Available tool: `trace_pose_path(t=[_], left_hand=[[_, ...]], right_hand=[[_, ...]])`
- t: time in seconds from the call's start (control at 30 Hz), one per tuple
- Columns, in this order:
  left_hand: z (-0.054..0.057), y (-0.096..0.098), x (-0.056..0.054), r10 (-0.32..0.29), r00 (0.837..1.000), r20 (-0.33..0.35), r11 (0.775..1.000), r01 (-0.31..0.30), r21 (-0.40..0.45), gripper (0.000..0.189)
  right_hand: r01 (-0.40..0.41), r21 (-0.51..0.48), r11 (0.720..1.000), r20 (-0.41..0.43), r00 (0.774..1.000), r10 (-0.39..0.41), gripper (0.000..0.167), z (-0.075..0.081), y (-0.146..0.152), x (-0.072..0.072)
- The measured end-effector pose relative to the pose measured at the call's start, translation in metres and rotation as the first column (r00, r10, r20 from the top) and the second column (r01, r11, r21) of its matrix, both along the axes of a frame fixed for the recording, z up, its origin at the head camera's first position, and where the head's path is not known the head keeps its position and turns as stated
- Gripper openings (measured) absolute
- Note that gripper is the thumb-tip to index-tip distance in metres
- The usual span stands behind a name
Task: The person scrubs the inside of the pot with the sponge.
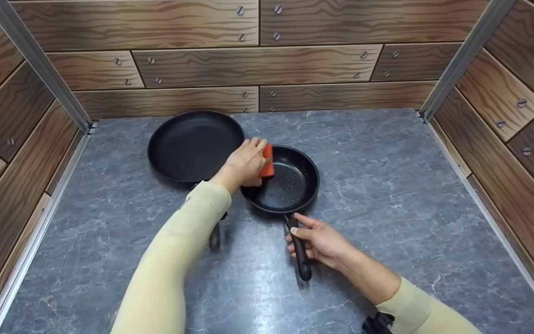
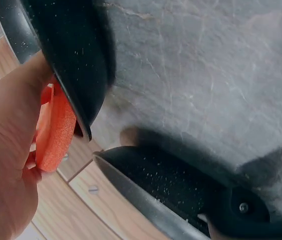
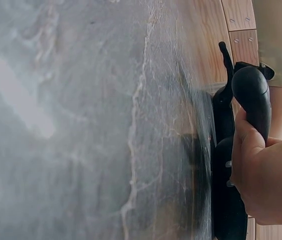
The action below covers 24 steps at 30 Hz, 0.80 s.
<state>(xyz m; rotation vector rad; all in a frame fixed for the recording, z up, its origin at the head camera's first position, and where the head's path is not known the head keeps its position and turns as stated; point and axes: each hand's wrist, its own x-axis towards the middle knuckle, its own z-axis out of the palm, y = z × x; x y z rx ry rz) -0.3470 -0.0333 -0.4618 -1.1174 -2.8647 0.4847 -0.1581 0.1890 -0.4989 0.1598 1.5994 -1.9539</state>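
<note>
A small black frying pan (image 1: 290,185) lies on the grey tabletop, its handle (image 1: 301,257) towards me. Fingers of my left hand (image 1: 244,162) hold an orange sponge (image 1: 267,162) at the left inner side of this pan. In the left wrist view the sponge (image 2: 58,132) sits between hand and pan rim, with some fingers hidden. My right hand (image 1: 325,243) grips the pan's handle near the bowl, thumb on top. From the right wrist view, the right hand (image 3: 268,175) is wrapped around the black handle (image 3: 253,92).
A larger black frying pan (image 1: 196,146) stands at the back left, close beside the small one. My left forearm partly covers its handle (image 1: 214,239). Wood-patterned walls (image 1: 257,67) with metal corner strips (image 1: 44,69) enclose the grey tabletop (image 1: 387,185) at the back and sides.
</note>
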Motion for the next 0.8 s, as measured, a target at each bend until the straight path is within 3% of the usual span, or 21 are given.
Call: trace_pose_path(t=[0.23,0.5,0.8], left_hand=[[0.008,-0.006,0.005,-0.009,0.999,0.035,1.000,0.010,-0.013,0.045],[0.015,-0.011,0.014,0.003,0.998,0.067,0.999,0.000,-0.050,0.051],[0.013,-0.018,0.018,0.022,0.990,0.140,1.000,-0.024,0.015,0.048]], right_hand=[[0.010,0.001,1.000,0.005,1.000,-0.010,0.072,0.001,0.000,-0.001],[0.016,-0.007,1.000,0.010,1.000,-0.016,0.072,0.001,-0.001,-0.001],[0.025,-0.007,1.000,0.010,1.000,-0.024,0.073,0.001,-0.001,0.000]])
